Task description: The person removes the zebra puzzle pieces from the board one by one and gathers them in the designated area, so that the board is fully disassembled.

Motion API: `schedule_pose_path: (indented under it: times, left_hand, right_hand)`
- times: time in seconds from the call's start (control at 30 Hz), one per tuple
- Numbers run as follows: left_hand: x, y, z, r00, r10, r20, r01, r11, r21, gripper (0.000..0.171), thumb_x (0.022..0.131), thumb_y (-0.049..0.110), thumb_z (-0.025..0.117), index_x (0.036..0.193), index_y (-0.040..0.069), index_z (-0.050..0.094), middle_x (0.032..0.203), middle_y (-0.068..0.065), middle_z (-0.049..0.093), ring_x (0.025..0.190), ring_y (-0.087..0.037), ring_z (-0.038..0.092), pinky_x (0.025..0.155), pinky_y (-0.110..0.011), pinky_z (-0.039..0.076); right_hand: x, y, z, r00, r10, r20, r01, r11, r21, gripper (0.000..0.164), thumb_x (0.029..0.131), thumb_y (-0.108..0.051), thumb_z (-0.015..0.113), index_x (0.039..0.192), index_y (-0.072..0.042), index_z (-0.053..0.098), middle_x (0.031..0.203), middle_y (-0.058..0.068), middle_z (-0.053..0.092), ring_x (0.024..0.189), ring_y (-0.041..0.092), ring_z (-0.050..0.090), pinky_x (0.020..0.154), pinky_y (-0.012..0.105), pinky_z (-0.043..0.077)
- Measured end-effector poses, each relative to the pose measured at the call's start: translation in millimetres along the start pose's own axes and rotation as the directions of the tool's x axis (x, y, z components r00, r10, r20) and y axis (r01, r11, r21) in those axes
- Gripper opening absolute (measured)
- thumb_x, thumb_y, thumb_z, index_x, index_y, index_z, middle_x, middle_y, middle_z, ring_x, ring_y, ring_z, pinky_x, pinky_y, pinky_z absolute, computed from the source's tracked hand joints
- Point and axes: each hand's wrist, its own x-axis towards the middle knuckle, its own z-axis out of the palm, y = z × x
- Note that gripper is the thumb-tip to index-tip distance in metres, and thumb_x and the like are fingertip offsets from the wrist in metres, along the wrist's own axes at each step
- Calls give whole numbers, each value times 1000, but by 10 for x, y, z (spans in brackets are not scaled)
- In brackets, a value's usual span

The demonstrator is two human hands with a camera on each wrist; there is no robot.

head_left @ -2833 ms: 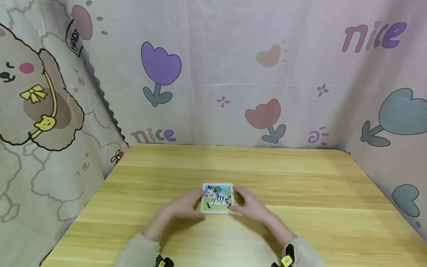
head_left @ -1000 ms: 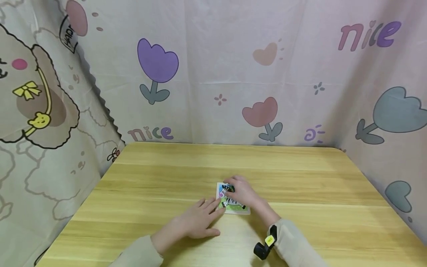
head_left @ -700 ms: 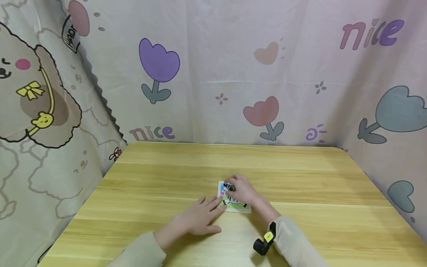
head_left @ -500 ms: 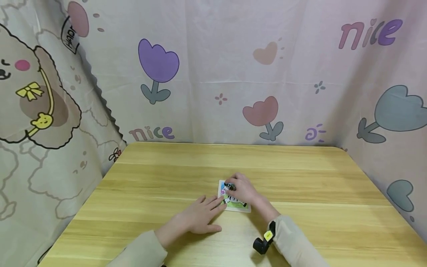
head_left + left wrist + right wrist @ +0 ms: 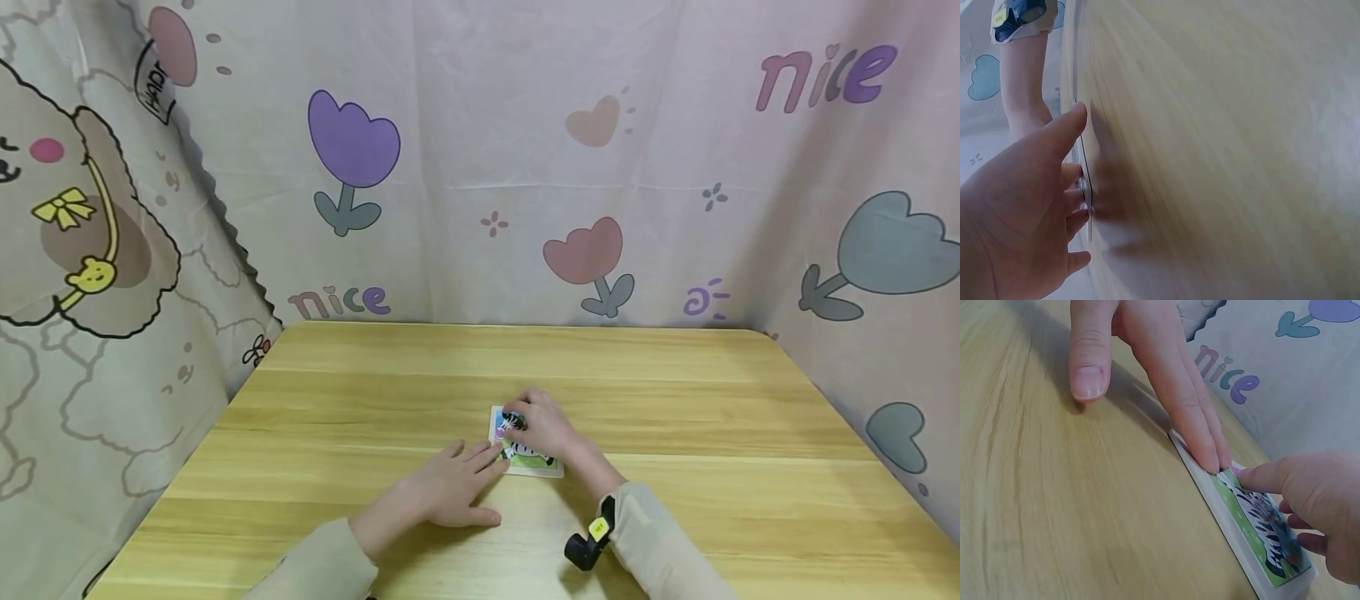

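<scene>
A small white-bordered zebra picture board [image 5: 534, 467] lies on the table in the head view, slightly turned. My left hand [image 5: 450, 490] stretches toward its lower left corner, two fingertips resting on the border and picture. The thumb stands apart, over the wood. Over the upper left part, my right hand [image 5: 550, 429] has bent fingers, with thumb and index finger pinching at the zebra's head. In the right wrist view the picture [image 5: 1254, 519] sits inside a raised pale rim, and the right thumb [image 5: 1260, 478] touches its surface. The left wrist view shows the board edge-on behind the left fingers [image 5: 1074, 199].
The wood-grain table [image 5: 337, 400] spreads around the board on every side. Patterned cloth [image 5: 465, 125] hangs behind it and at both sides. A black wrist camera [image 5: 587, 546] is strapped at the right sleeve.
Earlier both hands held the board by its sides. It has shifted right and turned a little; the left hand now lies on its lower corner, the right over the zebra's head. Lately almost still.
</scene>
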Motion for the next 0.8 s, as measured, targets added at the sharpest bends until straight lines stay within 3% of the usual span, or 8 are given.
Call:
schedule_pose_path:
  times: [0.4,0.6,0.8]
  left_hand:
    - [2,31,-24,1000,-9,10,9,1000,-20,76,89,64,38,147,16,28,153,-8,19,139,-23,19,109,-48,24]
    - [-1,24,-18,1000,-14,2,15,998,-58,74,89,61,42,146,17,29,152,-8,20,138,-23,20,108,-49,24]
    - [-1,29,-18,1000,-16,0,16,997,-74,73,89,60,43,146,17,29,152,-8,20,138,-23,20,109,-49,23]
  right_hand:
    - [62,-82,-46,999,8,43,-7,1000,-17,36,82,-27,71,111,-7,64,112,11,54,106,27,48,94,45,39]
    - [115,-95,-49,995,22,97,-28,998,65,35,81,-17,71,110,-2,60,110,11,52,106,28,46,93,43,42]
    - [135,-55,-3,996,38,81,-49,989,140,37,79,-16,73,110,-3,57,107,8,54,100,23,51,90,40,45]
